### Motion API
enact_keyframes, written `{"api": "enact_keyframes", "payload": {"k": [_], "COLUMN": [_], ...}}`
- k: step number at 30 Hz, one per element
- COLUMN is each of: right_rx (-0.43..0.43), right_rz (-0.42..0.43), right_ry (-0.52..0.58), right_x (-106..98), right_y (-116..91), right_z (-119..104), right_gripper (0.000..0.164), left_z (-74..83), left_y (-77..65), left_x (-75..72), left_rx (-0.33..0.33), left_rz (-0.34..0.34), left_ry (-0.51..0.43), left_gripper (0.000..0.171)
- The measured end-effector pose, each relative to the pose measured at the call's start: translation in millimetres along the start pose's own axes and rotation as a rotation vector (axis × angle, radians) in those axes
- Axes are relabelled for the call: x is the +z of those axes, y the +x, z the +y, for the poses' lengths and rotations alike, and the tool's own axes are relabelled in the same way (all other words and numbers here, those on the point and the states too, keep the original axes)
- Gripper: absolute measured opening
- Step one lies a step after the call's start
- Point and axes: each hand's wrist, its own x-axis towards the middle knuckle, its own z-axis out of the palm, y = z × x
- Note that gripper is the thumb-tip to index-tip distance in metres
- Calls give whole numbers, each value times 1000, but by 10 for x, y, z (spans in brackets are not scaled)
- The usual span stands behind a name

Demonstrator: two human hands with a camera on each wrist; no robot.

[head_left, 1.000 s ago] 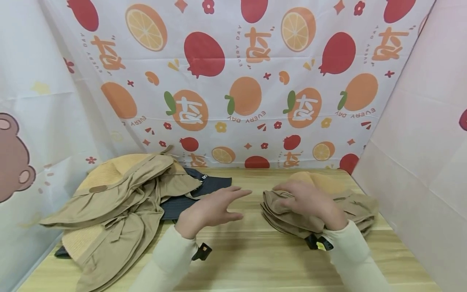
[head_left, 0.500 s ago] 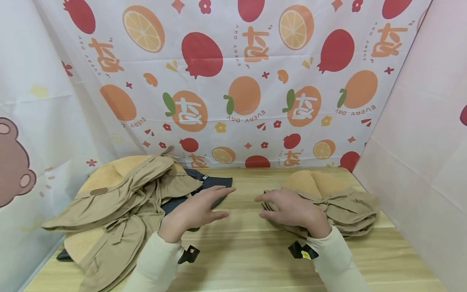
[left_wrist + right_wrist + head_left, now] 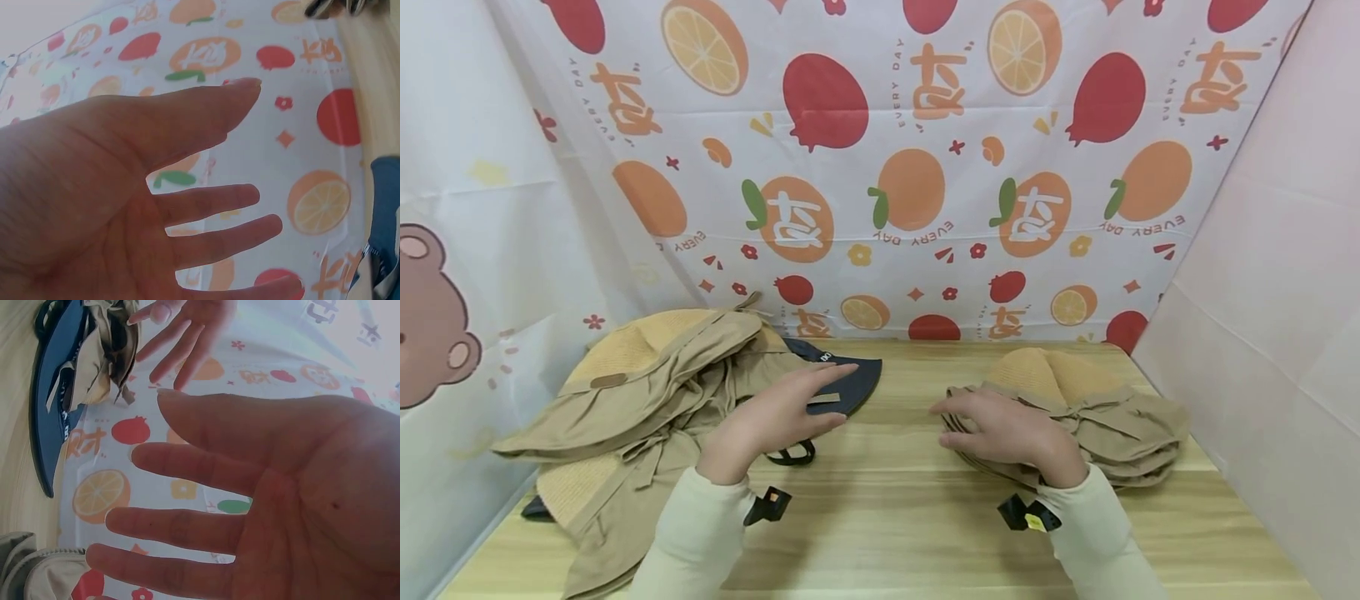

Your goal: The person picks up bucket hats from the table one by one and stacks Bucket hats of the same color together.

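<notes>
My left hand (image 3: 772, 421) hovers with fingers extended in front of a heap of hats on the left, holding nothing. In that heap are tan cloth and straw sun hats (image 3: 640, 400) and a navy hat (image 3: 854, 385) beneath them. Over on the right, my right hand (image 3: 1003, 427) is held with spread fingers just before a stack of tan sun hats (image 3: 1123, 429) with a straw-coloured crown; it grips nothing. The left wrist view shows the bare left palm (image 3: 81, 200); the right wrist view shows the bare right palm (image 3: 300, 506), with the left hand beyond.
Both heaps lie on a wood-grain table (image 3: 880, 517). A fruit-printed curtain (image 3: 895, 108) hangs along the back, and pale sheets close in the left and right sides. A black loop (image 3: 793, 454) lies by the navy hat.
My left hand has drawn left toward the heap, exposing more of the navy hat. My right hand has moved off the right stack slightly toward me and left. The hats stay put.
</notes>
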Motion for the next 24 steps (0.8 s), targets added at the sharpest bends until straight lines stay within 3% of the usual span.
{"api": "enact_keyframes", "payload": {"k": [5,9,17,24], "right_rx": [7,9,12,26], "right_rz": [-18,-20,-24,-35], "right_ry": [35,45,53,45], "right_x": [2,-1,-8,-17], "right_y": [-19,-23,-47,-53], "right_z": [7,7,-6,-16], "right_gripper": [41,41,41,42], "left_z": [-100,-157,-235,-369], "left_y": [-80,-147,-190,-250], "left_x": [-121,-205,-214,-295], "left_rx": [41,21,8,-89], "left_rz": [61,94,110,69], "left_ry": [22,37,49,31], "left_gripper": [63,62,62,64]}}
